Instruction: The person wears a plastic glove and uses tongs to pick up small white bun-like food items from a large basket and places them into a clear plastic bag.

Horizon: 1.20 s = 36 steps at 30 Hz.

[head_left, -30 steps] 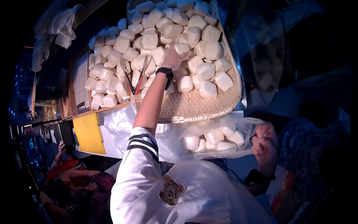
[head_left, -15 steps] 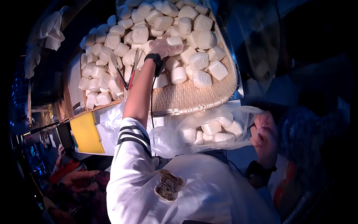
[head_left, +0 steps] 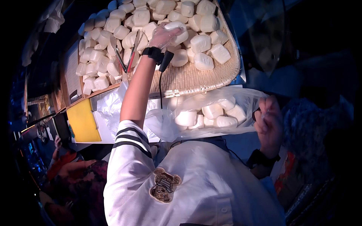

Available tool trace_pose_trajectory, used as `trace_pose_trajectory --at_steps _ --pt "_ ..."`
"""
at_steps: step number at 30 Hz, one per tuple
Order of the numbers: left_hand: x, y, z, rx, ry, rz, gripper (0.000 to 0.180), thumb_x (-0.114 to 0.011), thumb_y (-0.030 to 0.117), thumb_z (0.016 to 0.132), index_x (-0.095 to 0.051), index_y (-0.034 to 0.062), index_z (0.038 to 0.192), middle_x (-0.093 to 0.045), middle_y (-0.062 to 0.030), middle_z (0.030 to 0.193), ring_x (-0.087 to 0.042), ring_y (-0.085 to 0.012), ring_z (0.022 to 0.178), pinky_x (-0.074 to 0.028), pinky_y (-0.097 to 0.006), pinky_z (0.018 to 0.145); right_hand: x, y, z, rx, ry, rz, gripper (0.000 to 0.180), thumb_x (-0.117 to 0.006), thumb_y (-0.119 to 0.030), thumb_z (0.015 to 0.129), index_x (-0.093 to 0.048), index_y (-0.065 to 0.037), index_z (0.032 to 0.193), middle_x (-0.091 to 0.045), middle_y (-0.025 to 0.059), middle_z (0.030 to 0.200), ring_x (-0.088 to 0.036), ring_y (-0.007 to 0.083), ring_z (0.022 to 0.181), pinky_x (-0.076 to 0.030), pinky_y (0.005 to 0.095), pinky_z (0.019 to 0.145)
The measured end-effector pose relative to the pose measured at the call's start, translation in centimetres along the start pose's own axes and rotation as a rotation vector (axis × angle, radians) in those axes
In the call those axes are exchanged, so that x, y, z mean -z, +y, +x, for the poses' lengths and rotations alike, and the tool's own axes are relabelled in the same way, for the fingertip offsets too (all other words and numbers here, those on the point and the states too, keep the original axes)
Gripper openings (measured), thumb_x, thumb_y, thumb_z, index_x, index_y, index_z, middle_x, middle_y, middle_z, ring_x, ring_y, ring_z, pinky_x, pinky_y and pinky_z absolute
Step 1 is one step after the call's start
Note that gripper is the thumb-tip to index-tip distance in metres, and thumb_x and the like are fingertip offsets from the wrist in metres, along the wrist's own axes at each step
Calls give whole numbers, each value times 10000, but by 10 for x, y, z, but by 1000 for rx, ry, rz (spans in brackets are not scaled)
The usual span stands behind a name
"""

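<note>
My left hand (head_left: 164,37), in a thin clear plastic glove, reaches into a big woven basket (head_left: 211,81). Its fingers are closed around a white steamed bun (head_left: 178,34). Many similar buns (head_left: 204,61) are piled about it. On the right, my bare right hand (head_left: 268,118) grips the edge of a clear plastic bag (head_left: 247,130) with curled fingers. Several white buns (head_left: 212,111) lie inside that bag, in front of the basket. Metal tongs (head_left: 131,54) with red on their arms rest against the pile, left of my left wrist.
More buns (head_left: 97,56) spread over a wood-edged tray area at the left. A yellow sheet (head_left: 83,120) and crumpled clear plastic (head_left: 113,107) lie on the near left. Another person's hand (head_left: 57,142) shows at far left. Dark surroundings hide much on the right.
The whole view has shifted, so basket and bag appear higher. My left hand's fingers wrap the bun more clearly, slightly nearer me within the basket. My right hand still grips the bag.
</note>
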<state>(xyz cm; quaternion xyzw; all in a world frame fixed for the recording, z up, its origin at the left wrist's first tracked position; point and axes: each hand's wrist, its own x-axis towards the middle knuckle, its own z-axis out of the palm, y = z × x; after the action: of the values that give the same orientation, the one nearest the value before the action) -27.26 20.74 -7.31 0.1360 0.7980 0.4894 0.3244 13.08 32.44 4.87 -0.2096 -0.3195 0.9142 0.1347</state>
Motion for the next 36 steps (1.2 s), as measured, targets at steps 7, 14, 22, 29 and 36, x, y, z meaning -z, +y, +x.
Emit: trace_pose_trajectory --at_steps 7,14,22,29,36 --pt "-35 21 -247 -39 -529 -804 832 -832 357 690 -421 8 1324 -552 -107 1211 -551 -214 1131 -446 -346 982 -20 -7 -9 -76 -6 40 106 -486 -13 858 -425 -81 913 -415 26 853 -356 43 471 -244 176 373" --pt "-92 -39 -296 351 -624 -1143 718 -762 330 802 -389 54 1351 -515 -96 1232 -553 -207 1112 -472 -351 967 -19 -4 -23 -71 -67 3 113 -507 -15 871 -436 -89 918 -407 14 882 -343 35 471 -243 176 374" --pt "-92 -52 -281 -637 -109 887 853 -693 500 815 -309 84 1452 -235 -257 1488 -227 -399 1393 -198 -456 1152 -13 -1 -26 -33 -36 46 150 -537 -15 864 -432 -81 949 -404 17 897 -362 30 492 -247 167 376" --pt "-8 21 -238 -157 -519 495 588 -568 419 919 -491 7 1332 -589 -284 1178 -578 -307 1139 -426 -360 977 -12 -4 -23 -55 -55 42 153 -497 13 838 -416 -74 934 -395 16 865 -373 37 492 -254 167 382" --pt "-28 5 -85 -477 -206 722 974 -791 433 714 -285 90 1473 -300 -276 1472 -356 -365 1354 -298 -450 1105 -15 -8 -14 -76 -18 3 153 -444 20 828 -415 -82 938 -405 13 853 -350 42 487 -245 174 398"
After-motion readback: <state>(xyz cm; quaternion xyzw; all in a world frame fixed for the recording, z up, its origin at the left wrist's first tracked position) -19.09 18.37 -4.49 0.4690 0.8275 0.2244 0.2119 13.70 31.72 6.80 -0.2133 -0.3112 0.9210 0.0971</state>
